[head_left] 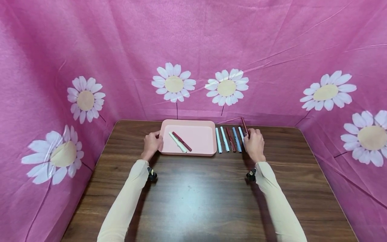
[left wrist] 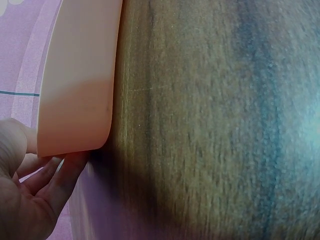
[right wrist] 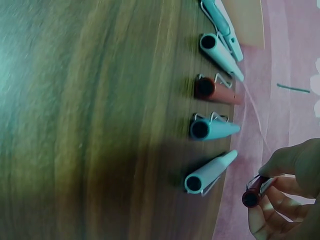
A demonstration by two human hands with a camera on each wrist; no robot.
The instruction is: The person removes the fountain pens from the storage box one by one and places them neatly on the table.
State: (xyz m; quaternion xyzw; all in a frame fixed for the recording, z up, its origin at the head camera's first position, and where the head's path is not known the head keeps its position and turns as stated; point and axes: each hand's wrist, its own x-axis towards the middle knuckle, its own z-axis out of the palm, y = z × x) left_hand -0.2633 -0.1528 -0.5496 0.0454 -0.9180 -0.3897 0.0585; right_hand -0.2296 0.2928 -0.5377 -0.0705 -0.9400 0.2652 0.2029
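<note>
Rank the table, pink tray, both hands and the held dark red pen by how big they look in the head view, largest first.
1. Table
2. Pink tray
3. Left hand and right hand: too alike to rank
4. Held dark red pen, partly hidden

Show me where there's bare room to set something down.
Widest: the tabletop between the sleeves, nearer than the tray. Another: between the right hand and the tabletop's right edge. Crowded: the row of pens between tray and right hand.
</note>
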